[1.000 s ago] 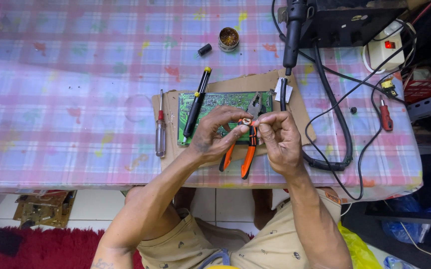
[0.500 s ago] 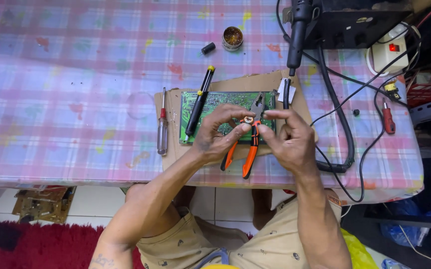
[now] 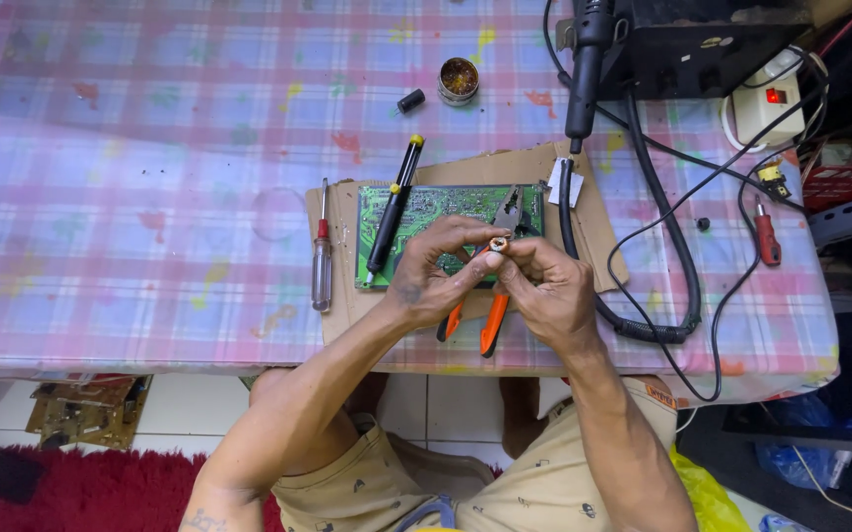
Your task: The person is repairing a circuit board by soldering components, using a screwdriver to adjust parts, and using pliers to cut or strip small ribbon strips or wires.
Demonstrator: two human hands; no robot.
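Both hands were raised just above the green circuit board [image 3: 446, 212], which lay flat on a sheet of brown cardboard [image 3: 603, 246] on the counter [image 3: 150, 148], itself covered with a pink and blue checked cloth. The left hand [image 3: 436, 271] and right hand [image 3: 549, 286] met fingertip to fingertip, together pinching a small pale ring-shaped part [image 3: 497, 243]; its exact kind was too small to tell. Both hands were closed on that part, thumbs and forefingers bearing on it from either side.

Directly beneath the hands lay a pair of orange-handled pliers [image 3: 490, 320], handles towards the person, jaws resting on the right end of the board. A black pen-shaped tool with a yellow cap [image 3: 392, 212] lay diagonally across the left end of the board. A red-handled screwdriver [image 3: 321, 251] lay on the cloth just left of the cardboard, apart from the board.

Further back stood a small round tin [image 3: 458, 79] with a small black cylinder [image 3: 410, 100] near it. At the rear right sat a black equipment box [image 3: 712, 44], with a black handpiece [image 3: 584, 69] hanging in front and thick black cables [image 3: 667, 246] looping over the cardboard's right edge. A white power strip [image 3: 766, 108] with a lit red switch and a second red-handled tool [image 3: 766, 236] lay at the far right.
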